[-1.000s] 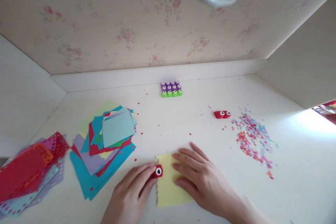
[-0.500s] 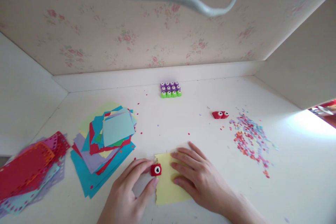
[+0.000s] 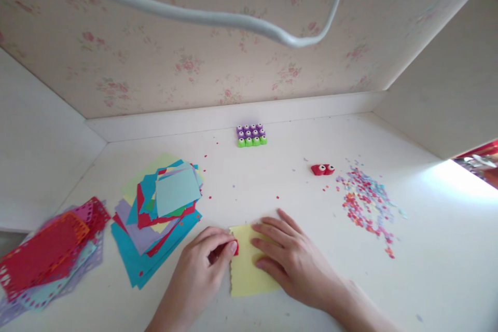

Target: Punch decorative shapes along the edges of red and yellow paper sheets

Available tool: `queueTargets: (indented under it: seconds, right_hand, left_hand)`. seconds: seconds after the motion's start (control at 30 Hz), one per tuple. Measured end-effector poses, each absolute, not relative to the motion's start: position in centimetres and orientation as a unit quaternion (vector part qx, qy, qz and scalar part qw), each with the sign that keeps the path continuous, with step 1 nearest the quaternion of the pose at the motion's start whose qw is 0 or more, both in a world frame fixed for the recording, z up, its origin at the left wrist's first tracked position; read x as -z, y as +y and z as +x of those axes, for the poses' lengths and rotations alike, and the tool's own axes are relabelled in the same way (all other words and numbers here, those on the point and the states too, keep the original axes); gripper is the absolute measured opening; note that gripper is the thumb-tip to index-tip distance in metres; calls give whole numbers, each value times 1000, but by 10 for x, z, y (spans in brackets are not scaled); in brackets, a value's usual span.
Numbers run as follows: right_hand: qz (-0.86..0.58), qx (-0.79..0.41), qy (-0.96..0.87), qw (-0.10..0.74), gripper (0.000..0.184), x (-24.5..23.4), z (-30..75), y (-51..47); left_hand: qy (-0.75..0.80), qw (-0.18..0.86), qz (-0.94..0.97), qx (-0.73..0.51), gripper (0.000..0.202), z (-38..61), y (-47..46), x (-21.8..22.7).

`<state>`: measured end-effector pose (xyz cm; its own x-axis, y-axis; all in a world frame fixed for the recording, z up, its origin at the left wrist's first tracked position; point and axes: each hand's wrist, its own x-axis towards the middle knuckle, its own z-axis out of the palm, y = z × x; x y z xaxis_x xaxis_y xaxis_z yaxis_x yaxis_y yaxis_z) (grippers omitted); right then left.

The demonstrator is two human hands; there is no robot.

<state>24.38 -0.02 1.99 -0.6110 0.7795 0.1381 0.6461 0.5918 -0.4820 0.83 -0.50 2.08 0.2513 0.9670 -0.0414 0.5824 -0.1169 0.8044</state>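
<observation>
A pale yellow paper sheet (image 3: 246, 275) lies on the white table near the front edge. My right hand (image 3: 290, 259) rests flat on it, fingers spread, holding it down. At the sheet's left edge my left hand (image 3: 200, 270) is curled over a small red paper punch (image 3: 234, 248), fingers pressing on top so only a red corner shows. The sheet's left edge looks scalloped.
A loose pile of coloured paper sheets (image 3: 161, 212) lies left of my hands, with punched red and purple sheets (image 3: 42, 254) further left. Purple and green punches (image 3: 251, 135) stand in a block at the back. Two red punches (image 3: 322, 169) and scattered paper confetti (image 3: 365, 202) lie to the right.
My left hand has closed over the red punch, covering its white button, which showed before. My right hand stays on the yellow sheet.
</observation>
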Motion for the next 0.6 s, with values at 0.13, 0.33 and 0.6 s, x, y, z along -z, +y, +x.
queueTargets:
  seconds: [0.13, 0.33, 0.6]
  right_hand:
    - [-407, -194, -875, 174, 24, -18, 243, -1]
    - [-410, -189, -873, 183, 24, -16, 240, -3]
    - [-401, -194, -873, 199, 22, -18, 241, -5]
  left_hand:
    - [560, 372, 714, -198, 17, 12, 6, -29]
    - [565, 344, 738, -135, 17, 19, 18, -37]
    - [535, 367, 739, -182, 20, 8, 8, -38]
